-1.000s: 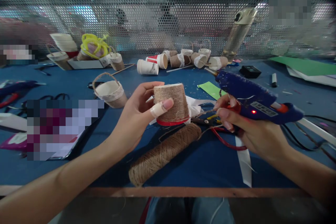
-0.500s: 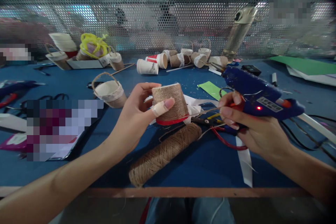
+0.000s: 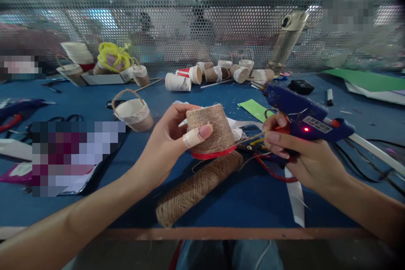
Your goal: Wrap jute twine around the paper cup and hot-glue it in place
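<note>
My left hand, with a bandage round the thumb, is closed on a paper cup wrapped in brown twine. The cup is upside down; its red rim shows at the bottom. My right hand grips a blue glue gun whose red light is lit, its nozzle pointing to the back left. Between its fingertips it also pinches a strand of twine that runs to the cup. Below the cup lies a long spool of twine. Scissors with red handles lie partly behind my right hand.
A finished-looking twine basket stands left of my hand. Paper cups and several wrapped cups lie at the back before a perforated metal screen. Another glue gun is far left; green paper lies behind the cup.
The wrapped cup has turned slightly and moved a little right and down in my left hand. The glue gun has shifted slightly left with my right hand.
</note>
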`<state>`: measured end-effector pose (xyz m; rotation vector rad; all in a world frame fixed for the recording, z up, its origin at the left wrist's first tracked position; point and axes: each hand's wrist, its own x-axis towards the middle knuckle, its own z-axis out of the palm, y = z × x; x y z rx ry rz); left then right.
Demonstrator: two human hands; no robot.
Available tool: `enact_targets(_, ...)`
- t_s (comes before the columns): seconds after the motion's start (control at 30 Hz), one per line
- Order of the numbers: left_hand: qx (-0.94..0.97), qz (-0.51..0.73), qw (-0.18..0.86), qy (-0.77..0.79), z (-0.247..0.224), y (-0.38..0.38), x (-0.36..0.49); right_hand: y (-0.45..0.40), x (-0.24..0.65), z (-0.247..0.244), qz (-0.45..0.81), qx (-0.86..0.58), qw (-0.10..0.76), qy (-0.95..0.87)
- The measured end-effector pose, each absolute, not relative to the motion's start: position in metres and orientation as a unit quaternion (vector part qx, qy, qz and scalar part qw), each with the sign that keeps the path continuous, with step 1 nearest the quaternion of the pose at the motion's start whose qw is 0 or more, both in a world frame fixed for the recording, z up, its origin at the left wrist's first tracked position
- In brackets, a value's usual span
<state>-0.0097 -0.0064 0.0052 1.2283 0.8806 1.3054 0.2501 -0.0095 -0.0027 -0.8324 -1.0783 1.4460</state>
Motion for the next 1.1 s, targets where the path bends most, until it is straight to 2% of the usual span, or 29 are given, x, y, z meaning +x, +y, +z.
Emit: enact_targets(1.1, 0.546, 0.524, 0.551, 0.352, 0.0033, -0.0064, -0.0098, -0.0092, 0.2453, -0.0057, 0.626, -0.406, 0.494, -0.447)
